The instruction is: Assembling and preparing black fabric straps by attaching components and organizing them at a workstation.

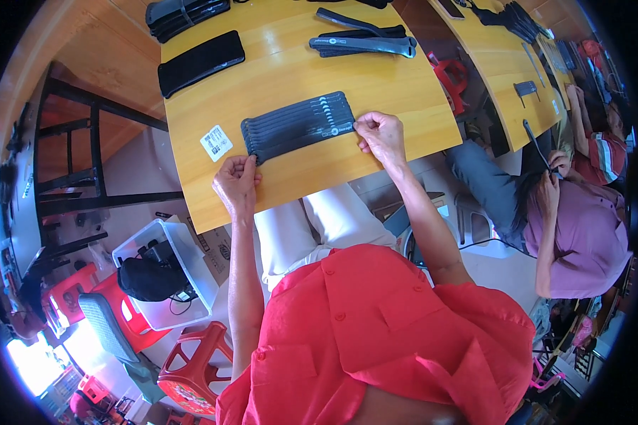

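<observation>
Several flat black straps [298, 126] lie overlapped in a fanned row near the front of the yellow wooden table, white print showing along their right ends. My left hand [237, 184] pinches the left end of the nearest strap, thumb and finger closed at the corner. At the other end of that strap, my right hand [381, 139] is closed in a pinch, its remaining fingers curled. The strap lies stretched straight between both hands, along the front of the row. A white square label card [216, 143] rests just left of the row.
Farther back on the table [276, 71] lie a black stack of straps [202, 62], a bundle [188, 18] and loose crossed straps [361, 42]. A white bin [204, 273] and red stool [195, 365] stand lower left. A seated person [574, 234] handles a strap at right.
</observation>
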`<state>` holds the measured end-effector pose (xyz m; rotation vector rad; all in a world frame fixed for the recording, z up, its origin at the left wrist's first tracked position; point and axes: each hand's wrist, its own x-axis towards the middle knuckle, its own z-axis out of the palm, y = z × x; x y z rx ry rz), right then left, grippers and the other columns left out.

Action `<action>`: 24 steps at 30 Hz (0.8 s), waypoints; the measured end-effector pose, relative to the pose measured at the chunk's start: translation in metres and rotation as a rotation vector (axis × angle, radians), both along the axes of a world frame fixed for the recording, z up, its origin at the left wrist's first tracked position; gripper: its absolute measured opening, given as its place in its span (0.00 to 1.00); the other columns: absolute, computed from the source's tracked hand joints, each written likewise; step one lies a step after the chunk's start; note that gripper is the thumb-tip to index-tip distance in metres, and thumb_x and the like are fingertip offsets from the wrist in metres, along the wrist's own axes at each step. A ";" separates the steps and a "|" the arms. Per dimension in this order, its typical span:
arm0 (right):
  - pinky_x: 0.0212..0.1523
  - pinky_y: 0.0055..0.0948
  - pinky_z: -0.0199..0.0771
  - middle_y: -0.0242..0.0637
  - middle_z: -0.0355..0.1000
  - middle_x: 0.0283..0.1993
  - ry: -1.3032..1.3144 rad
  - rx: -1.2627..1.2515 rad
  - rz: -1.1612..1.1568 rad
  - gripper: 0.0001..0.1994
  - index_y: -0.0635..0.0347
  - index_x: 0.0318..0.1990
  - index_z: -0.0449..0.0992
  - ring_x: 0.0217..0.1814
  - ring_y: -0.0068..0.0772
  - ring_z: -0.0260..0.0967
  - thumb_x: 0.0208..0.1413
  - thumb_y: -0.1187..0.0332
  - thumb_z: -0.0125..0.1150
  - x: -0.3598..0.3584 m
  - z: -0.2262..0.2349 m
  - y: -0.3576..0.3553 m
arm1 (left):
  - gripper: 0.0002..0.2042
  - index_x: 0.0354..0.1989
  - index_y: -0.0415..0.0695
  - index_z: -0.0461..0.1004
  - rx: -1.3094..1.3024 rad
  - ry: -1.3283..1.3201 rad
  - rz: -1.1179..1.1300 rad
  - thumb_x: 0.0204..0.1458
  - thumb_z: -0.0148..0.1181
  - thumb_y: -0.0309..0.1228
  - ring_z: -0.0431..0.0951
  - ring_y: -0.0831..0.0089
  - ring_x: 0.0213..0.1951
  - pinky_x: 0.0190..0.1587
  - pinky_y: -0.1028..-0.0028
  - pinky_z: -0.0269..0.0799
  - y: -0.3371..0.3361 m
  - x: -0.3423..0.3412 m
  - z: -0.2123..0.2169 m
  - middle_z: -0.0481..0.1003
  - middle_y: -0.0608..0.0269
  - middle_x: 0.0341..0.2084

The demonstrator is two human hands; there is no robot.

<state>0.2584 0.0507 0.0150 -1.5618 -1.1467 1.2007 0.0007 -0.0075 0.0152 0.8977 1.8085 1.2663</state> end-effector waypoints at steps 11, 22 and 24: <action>0.12 0.17 0.66 0.32 0.69 0.17 -0.008 -0.008 -0.015 0.04 0.67 0.26 0.75 0.14 0.18 0.66 0.47 0.75 0.59 -0.001 -0.001 0.000 | 0.06 0.27 0.36 0.73 0.004 0.008 -0.020 0.49 0.61 0.26 0.70 0.84 0.16 0.19 0.86 0.65 -0.001 0.000 -0.001 0.72 0.67 0.16; 0.11 0.17 0.65 0.32 0.70 0.17 -0.014 0.004 -0.005 0.04 0.67 0.26 0.75 0.13 0.18 0.66 0.48 0.75 0.59 -0.001 -0.002 0.001 | 0.06 0.26 0.36 0.73 0.008 0.026 -0.017 0.49 0.61 0.26 0.70 0.84 0.16 0.19 0.85 0.66 -0.001 0.000 -0.001 0.73 0.67 0.16; 0.11 0.17 0.65 0.32 0.69 0.17 -0.014 0.007 -0.008 0.04 0.67 0.26 0.75 0.13 0.18 0.66 0.48 0.75 0.59 -0.001 -0.002 0.001 | 0.06 0.27 0.36 0.74 0.004 0.025 -0.016 0.49 0.61 0.26 0.70 0.84 0.16 0.18 0.85 0.66 0.000 0.001 -0.001 0.72 0.67 0.16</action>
